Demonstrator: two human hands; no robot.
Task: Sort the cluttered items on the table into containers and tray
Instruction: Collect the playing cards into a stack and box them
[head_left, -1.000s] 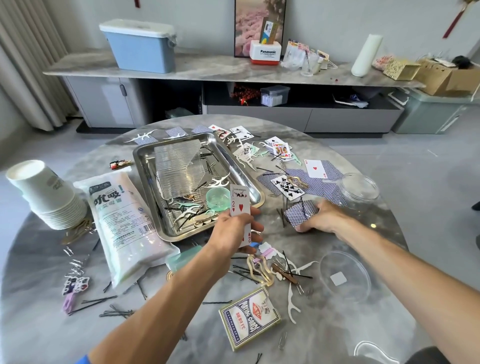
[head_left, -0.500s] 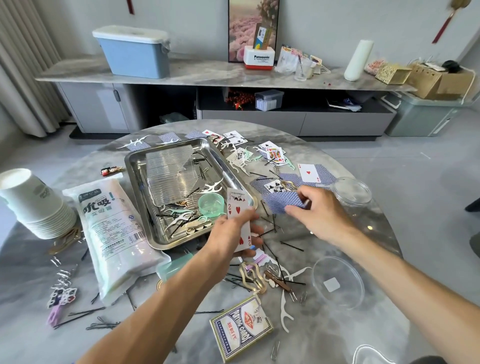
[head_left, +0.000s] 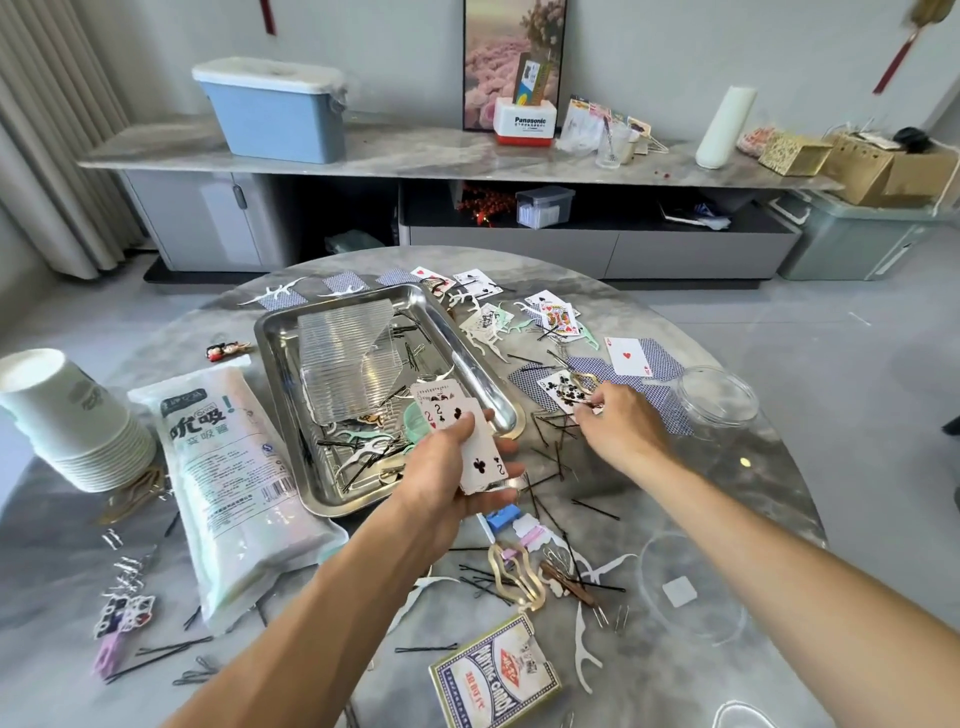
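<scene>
Nearest: blue-and-cream cardboard playing-card box, flat on the grey marble table, well short of both grips. Left hand, fingers curled round a small fan of red-and-black paper playing cards, two of clubs uppermost. Beyond and right of that grip: right hand, fingertips pinching a face-up club card among blue-backed ones. Best lifted by one edge, clear of the black hairpins, then squared into the held fan. Left of the fan: shiny steel tray.
</scene>
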